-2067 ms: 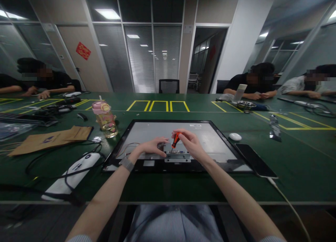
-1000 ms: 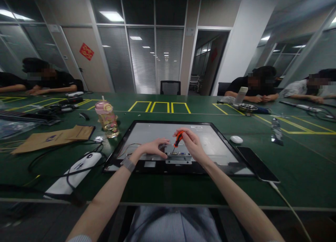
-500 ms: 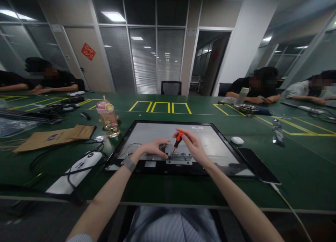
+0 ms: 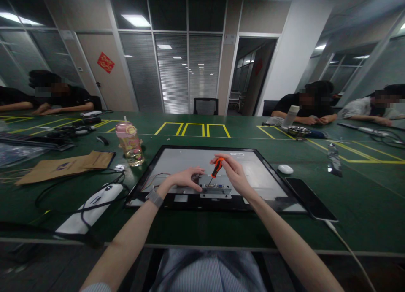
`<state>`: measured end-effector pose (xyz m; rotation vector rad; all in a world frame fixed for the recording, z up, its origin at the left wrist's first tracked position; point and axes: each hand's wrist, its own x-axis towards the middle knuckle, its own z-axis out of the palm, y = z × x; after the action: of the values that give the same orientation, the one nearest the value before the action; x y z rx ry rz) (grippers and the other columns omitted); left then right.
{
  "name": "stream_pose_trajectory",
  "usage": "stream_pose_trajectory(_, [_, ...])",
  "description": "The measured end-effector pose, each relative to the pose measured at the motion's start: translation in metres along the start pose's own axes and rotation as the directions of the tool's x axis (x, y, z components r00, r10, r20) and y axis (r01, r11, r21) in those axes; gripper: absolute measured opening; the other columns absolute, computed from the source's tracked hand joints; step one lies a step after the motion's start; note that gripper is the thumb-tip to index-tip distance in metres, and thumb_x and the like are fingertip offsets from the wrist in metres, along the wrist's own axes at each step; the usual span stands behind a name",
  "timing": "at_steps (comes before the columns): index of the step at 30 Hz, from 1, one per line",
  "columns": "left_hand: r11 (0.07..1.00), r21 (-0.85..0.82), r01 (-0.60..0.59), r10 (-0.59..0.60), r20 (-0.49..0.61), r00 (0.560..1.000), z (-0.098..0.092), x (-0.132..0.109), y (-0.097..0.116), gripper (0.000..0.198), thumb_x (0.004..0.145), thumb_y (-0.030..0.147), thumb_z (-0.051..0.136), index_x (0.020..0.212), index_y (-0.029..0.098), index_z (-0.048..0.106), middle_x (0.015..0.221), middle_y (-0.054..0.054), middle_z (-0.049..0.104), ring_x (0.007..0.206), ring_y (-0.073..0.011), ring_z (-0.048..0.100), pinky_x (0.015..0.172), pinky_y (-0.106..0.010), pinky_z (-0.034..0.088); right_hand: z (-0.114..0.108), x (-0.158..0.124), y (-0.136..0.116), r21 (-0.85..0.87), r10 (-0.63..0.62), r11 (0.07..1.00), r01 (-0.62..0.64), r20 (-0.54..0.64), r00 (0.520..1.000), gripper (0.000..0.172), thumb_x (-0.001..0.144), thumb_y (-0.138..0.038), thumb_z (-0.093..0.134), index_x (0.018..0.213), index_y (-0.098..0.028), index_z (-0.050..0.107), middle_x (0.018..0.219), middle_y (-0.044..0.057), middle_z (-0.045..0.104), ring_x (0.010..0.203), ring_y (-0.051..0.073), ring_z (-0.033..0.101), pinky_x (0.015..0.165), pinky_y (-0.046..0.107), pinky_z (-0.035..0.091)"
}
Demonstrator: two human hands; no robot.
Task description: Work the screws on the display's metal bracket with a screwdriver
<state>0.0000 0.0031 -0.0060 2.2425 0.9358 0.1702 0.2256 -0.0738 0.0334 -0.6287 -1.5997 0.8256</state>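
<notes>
Screwdriver (image 4: 217,167), orange and black, over the near middle of a flat panel (image 4: 180,157) lying on the green table (image 4: 190,231). Handle pinched between thumb and fingers of the right hand (image 4: 233,170). Left hand (image 4: 186,178) with thumb and fingers spread in a curve around a dark part (image 4: 195,177), thumb close to the left end of the metal bracket (image 4: 217,193); cannot tell whether pressing, steadying or only hovering.

Step in hand, by the look of it: screwdriver work at the bracket's left end. To do well: seat the tip fully, bring the shaft into line with the screw, press straight along it, turn slowly with the fingers. Best to steady the bracket with the left hand, thumb out of the tip's path in case of a slip. Avoid leaning on the panel; probably easy to mark or crack. Mind the blue connector (image 4: 220,186) to the right of the shaft.

Pointing: tip down, toward left and near; handle end up, toward right and far. Long axis slanted, plainly off upright. Too small to tell whether seated in a screw head. Bracket lengthwise left to right, along the panel's near edge.

Right of the panel: black phone (image 4: 310,198), white rounded case (image 4: 285,169) farther off.
</notes>
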Motion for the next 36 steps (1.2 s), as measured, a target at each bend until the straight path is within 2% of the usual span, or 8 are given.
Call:
stream_pose_trajectory(3, [1.0, 0.001, -0.007, 0.007, 0.001, 1.0, 0.0, 0.0, 0.001, 0.083, 0.061, 0.053, 0.076, 0.134, 0.026, 0.045, 0.152, -0.005, 0.03, 0.143, -0.0285, 0.017, 0.117, -0.043, 0.014, -0.003, 0.0, 0.004, -0.018, -0.002, 1.0, 0.002, -0.024, 1.0, 0.022, 0.089, -0.039, 0.056, 0.103, -0.025, 0.066, 0.106, 0.005, 0.065, 0.103, 0.02, 0.059, 0.092, 0.035, 0.045])
stream_pose_trajectory(7, [1.0, 0.0, -0.007, 0.007, -0.007, 1.0, 0.0, 0.001, 0.001, 0.083, 0.062, 0.052, 0.076, 0.134, 0.026, 0.045, 0.152, -0.005, 0.031, 0.143, -0.0281, 0.019, 0.117, -0.043, 0.014, -0.003, -0.001, 0.006, -0.011, 0.034, 0.999, -0.034, -0.026, 0.999, 0.022, 0.086, -0.038, 0.061, 0.102, -0.024, 0.067, 0.094, 0.003, 0.066, 0.086, 0.018, 0.064, 0.08, 0.032, 0.051])
stream_pose_trajectory(16, [1.0, 0.016, -0.016, 0.016, 0.002, 1.0, -0.001, -0.001, 0.004, 0.078, 0.063, 0.049, 0.076, 0.132, 0.026, 0.048, 0.152, -0.004, 0.031, 0.142, -0.0281, 0.02, 0.117, -0.043, 0.016, 0.002, -0.004, -0.008, -0.043, -0.02, 0.999, 0.022, 0.053, 0.998, 0.032, 0.095, -0.037, 0.046, 0.124, -0.028, 0.056, 0.116, 0.007, 0.065, 0.107, 0.021, 0.062, 0.098, 0.043, 0.045])
stream_pose_trajectory(19, [1.0, 0.009, -0.025, 0.025, 0.002, 1.0, -0.001, 0.0, 0.001, 0.079, 0.062, 0.052, 0.076, 0.132, 0.029, 0.048, 0.152, -0.003, 0.03, 0.142, -0.0276, 0.02, 0.117, -0.042, 0.016, 0.005, -0.005, -0.001, -0.025, -0.012, 1.0, 0.012, -0.004, 1.0, 0.032, 0.091, -0.035, 0.054, 0.121, -0.029, 0.059, 0.109, 0.006, 0.067, 0.099, 0.02, 0.065, 0.092, 0.041, 0.05])
stream_pose_trajectory(24, [0.999, -0.014, -0.031, 0.031, 0.006, 1.0, 0.0, 0.001, -0.001, 0.079, 0.062, 0.053, 0.076, 0.132, 0.03, 0.048, 0.152, -0.002, 0.03, 0.144, -0.0278, 0.016, 0.117, -0.043, 0.013, 0.006, -0.008, 0.005, -0.225, -0.115, 0.971, 0.075, -0.171, 0.979, 0.022, 0.081, -0.031, 0.067, 0.103, -0.027, 0.069, 0.092, 0.005, 0.061, 0.083, 0.018, 0.062, 0.073, 0.031, 0.055])
stream_pose_trajectory(30, [0.999, -0.004, -0.041, 0.041, -0.009, 0.999, 0.0, 0.002, -0.003, 0.078, 0.061, 0.052, 0.076, 0.13, 0.03, 0.05, 0.151, -0.003, 0.032, 0.143, -0.0287, 0.018, 0.117, -0.045, 0.014, 0.006, -0.009, -0.006, -0.159, -0.082, 0.984, 0.079, -0.011, 0.997, 0.033, 0.094, -0.031, 0.047, 0.126, -0.029, 0.056, 0.118, 0.008, 0.059, 0.102, 0.021, 0.064, 0.093, 0.041, 0.05])
stream_pose_trajectory(33, [0.999, -0.002, -0.038, 0.037, -0.012, 0.999, 0.001, 0.002, -0.003, 0.079, 0.061, 0.051, 0.076, 0.131, 0.029, 0.048, 0.151, -0.003, 0.032, 0.143, -0.0283, 0.019, 0.117, -0.044, 0.015, 0.005, -0.007, -0.003, -0.105, -0.046, 0.993, 0.045, -0.006, 0.999, 0.032, 0.092, -0.031, 0.051, 0.124, -0.029, 0.057, 0.111, 0.007, 0.064, 0.096, 0.021, 0.066, 0.089, 0.041, 0.052])
stream_pose_trajectory(36, [0.999, -0.008, -0.032, 0.032, -0.003, 0.999, 0.001, 0.002, -0.003, 0.079, 0.062, 0.051, 0.076, 0.132, 0.028, 0.048, 0.152, -0.004, 0.03, 0.143, -0.0281, 0.018, 0.117, -0.044, 0.014, 0.003, -0.006, 0.004, -0.155, -0.091, 0.985, 0.075, -0.104, 0.99, 0.021, 0.084, -0.029, 0.064, 0.104, -0.027, 0.067, 0.094, 0.004, 0.062, 0.086, 0.019, 0.063, 0.077, 0.034, 0.055])
